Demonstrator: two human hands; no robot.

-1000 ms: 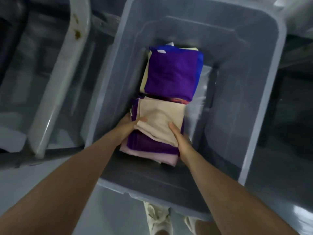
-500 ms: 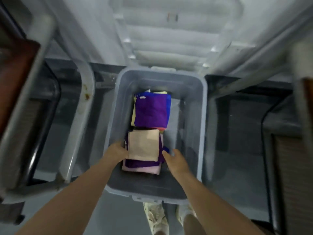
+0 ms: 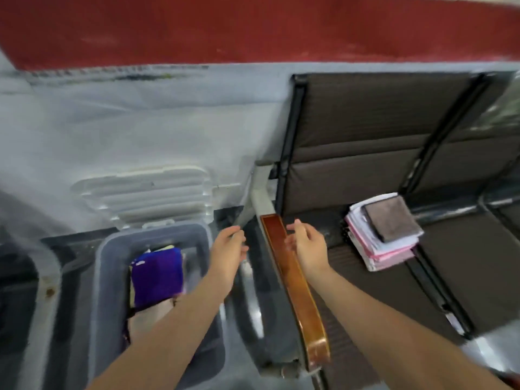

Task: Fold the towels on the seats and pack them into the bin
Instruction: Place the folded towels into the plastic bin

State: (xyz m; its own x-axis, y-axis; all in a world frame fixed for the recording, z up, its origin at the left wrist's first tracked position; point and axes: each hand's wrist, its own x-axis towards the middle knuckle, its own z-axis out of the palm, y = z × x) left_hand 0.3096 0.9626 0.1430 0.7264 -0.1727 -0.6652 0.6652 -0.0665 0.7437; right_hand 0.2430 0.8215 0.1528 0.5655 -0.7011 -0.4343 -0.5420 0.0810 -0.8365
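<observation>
Two bare hands are hanging in the air at the middle of the view, holding nothing. The left hand [image 3: 228, 249] is hovering over the right rim of the bin, its fingers loosely curled and relaxed. The right hand [image 3: 306, 244] is floating just past the wooden armrest [image 3: 292, 282], fingers slack and slightly bent, thumb pointing up; it is touching nothing.

Folded towels are sitting in two places. Inside the grey plastic bin [image 3: 108, 277], which is standing on the floor at lower left, a purple towel [image 3: 157, 275] is lying flat on top of the far pile, folded into a neat rectangle with a strip of blue and a yellowish edge peeking out at its far side. Nearer the person, a beige towel [image 3: 153, 315] is showing in the bin, partly covered by the left forearm. Motion blur is softening the edges of both.

On the dark padded seat [image 3: 464, 277] to the right, well apart from the bin, a stack of towels [image 3: 385, 243] is resting: a grey-brown square is lying on top, tilted a little, over white and pink layers whose edges are fanning out unevenly at the left and near sides.

A pale ribbed lid [image 3: 146, 192] is leaning against the wall behind the bin.
</observation>
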